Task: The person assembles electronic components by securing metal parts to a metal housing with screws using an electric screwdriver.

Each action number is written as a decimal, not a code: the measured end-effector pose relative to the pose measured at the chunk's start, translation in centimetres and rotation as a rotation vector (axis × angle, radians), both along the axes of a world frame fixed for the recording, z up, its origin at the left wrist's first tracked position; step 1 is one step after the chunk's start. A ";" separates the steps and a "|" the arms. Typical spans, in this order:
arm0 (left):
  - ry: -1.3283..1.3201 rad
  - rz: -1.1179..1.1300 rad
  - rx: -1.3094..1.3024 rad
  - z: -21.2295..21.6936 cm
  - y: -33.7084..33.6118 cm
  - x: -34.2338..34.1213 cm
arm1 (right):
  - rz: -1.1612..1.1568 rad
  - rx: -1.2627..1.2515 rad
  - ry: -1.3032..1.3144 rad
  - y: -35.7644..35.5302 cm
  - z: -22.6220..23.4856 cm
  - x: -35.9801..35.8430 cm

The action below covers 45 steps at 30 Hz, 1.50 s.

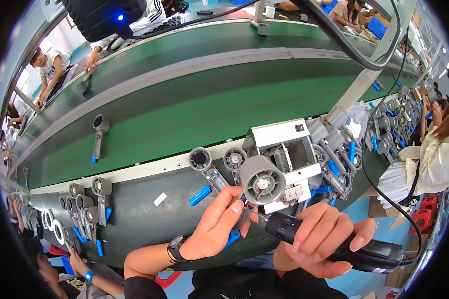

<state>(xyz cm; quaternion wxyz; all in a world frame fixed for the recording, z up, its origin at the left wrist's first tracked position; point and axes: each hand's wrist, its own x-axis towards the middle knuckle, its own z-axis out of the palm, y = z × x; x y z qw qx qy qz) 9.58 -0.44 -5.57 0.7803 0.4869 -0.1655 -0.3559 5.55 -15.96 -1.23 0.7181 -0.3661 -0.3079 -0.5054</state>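
Note:
My left hand (215, 225) pinches a grey handheld fan body (262, 180) by its lower part, the round fan duct facing up toward me. Wires show beside the fingertips, and a blue cylindrical battery (232, 239) hangs below them. In my right hand (322, 239) is a black electric screwdriver (376, 255), fingers wrapped around its barrel. Its thin bit points left and reaches the fan body by my left fingertips; the exact contact spot is hidden. Just beyond the held fan stands a white-and-black screw feeder (279, 133). Two more fan bodies (200, 159) lie left of the feeder.
A green conveyor belt (174, 109) runs across, carrying one fan body (99, 137). Fan bodies cluster at left (80, 209) and pile up right of the feeder (336, 154). The screwdriver's black cable (371, 179) loops down at right. Co-workers sit on both sides.

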 end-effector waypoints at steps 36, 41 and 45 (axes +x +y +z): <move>-0.156 0.015 0.119 0.4 0.0 -0.2 | -0.153 -0.132 -0.075 1.0 -0.6 0.6; -0.425 0.083 0.303 0.5 0.1 -0.3 | -0.188 -0.122 -0.060 1.8 -0.7 0.5; -0.601 0.170 0.338 0.6 -0.2 -0.3 | -0.246 -0.146 -0.004 2.1 -0.8 0.5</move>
